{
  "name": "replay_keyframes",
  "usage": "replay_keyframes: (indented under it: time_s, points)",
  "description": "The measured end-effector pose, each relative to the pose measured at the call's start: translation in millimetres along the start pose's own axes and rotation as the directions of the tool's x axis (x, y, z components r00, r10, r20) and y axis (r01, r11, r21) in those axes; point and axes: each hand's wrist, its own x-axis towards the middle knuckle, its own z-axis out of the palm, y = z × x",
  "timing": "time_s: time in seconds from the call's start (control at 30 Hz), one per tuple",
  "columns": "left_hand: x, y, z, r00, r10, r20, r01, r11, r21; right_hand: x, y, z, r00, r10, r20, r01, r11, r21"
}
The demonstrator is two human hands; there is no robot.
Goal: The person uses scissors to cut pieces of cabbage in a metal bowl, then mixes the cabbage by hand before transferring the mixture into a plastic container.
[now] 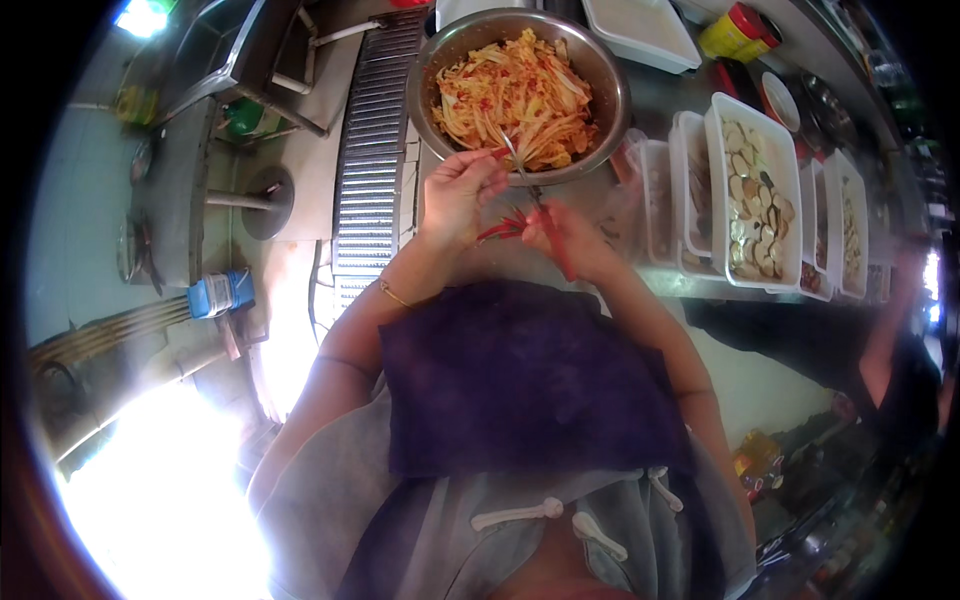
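Observation:
A large steel bowl (616, 97) holds shredded cabbage (517, 97) mixed with red pieces. At its near rim, my left hand (461, 184) pinches a red chili (500, 151) between thumb and fingers. My right hand (566, 232) is shut on red-handled scissors (556, 244), whose metal blades point over the bowl's rim and reach the chili. Several more red chilies (510, 225) stick out from the right hand towards the left wrist, just above the steel counter.
White tubs of sliced food (757, 202) stand on the counter at right. A white tray (645, 34) and yellow containers with red lids (731, 30) are behind. A floor drain grate (371, 150) runs at left. Another person (885, 352) is at far right.

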Motion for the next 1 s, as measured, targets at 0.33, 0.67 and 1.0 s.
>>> replay_keyframes:
  time_s: [0.33,0.67,1.0]
  points:
    - [-1,-1,-5,1.000,-0.006,0.014,0.006,1.000,0.026,-9,-14,-6,0.967,0.236,0.091,-0.232,0.971,-0.053]
    - [-4,-1,-7,0.997,-0.015,0.078,0.009,0.997,0.072,-9,-31,-5,0.921,0.352,0.167,-0.368,0.926,0.082]
    - [7,-51,14,0.915,-0.381,0.131,0.345,0.909,0.232,-68,1,-44,0.876,0.342,-0.339,-0.223,0.912,0.343]
